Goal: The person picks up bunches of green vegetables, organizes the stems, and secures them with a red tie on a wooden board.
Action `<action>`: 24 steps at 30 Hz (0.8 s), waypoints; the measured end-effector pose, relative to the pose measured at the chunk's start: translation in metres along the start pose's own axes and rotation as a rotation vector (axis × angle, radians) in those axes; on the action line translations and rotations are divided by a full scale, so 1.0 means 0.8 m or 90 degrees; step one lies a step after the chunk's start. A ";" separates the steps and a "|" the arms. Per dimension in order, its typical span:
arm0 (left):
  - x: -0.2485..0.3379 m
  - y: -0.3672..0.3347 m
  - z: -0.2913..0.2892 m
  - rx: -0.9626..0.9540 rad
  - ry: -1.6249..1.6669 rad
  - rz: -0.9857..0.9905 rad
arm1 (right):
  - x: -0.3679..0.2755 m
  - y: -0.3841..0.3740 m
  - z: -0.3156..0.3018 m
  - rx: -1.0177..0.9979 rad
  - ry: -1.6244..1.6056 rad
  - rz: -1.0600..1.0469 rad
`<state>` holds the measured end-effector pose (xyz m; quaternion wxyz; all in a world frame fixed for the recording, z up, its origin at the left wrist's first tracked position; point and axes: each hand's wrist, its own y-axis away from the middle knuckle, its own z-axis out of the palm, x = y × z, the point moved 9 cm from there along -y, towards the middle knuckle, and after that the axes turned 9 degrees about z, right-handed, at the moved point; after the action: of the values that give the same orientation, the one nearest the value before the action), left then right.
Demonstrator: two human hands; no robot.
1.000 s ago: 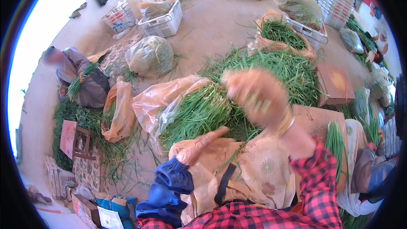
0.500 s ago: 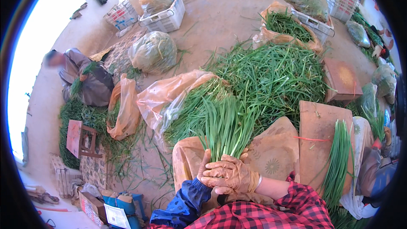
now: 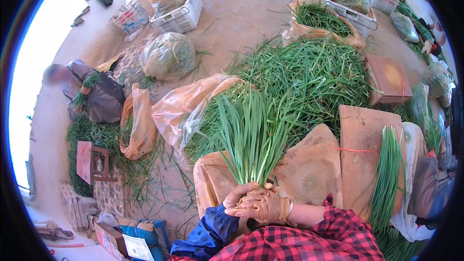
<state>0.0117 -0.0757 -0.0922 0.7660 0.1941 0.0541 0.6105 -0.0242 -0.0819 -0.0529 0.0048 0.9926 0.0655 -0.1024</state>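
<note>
A bunch of garlic chives (image 3: 251, 140) stands fanned out in front of me, leaf tips pointing away. Around its pale lower stems both my hands are closed, close to my lap. My left hand (image 3: 238, 197), below a blue sleeve, presses against the near left side. Over it lies my right hand (image 3: 261, 206) in a tan glove, fingers folded across the stems. The stem ends are hidden inside my hands. Beneath the bunch a brown patterned cloth (image 3: 309, 183) covers my lap. Beyond it lies a large loose heap of chives (image 3: 309, 82).
To the right, a wooden board (image 3: 355, 174) carries a red tie (image 3: 360, 150) and a neat bundle of chives (image 3: 386, 179). A wooden stool (image 3: 386, 79) stands behind it. An orange plastic bag (image 3: 179, 108) lies left. Another person (image 3: 99, 92) sits far left, holding greens.
My hands have come slightly down toward my body with the bunch. Its leaves now spread wider and show more of their length. The person at left has shifted their handful of greens.
</note>
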 end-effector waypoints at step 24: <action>0.041 0.008 -0.058 0.166 -0.181 0.136 | 0.127 0.052 -0.023 0.146 -1.209 0.440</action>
<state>-0.0012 -0.0324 -0.1277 0.6653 0.3805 0.0030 0.6424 0.0836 -0.1095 -0.0556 -0.0114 0.4601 -0.2662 -0.8470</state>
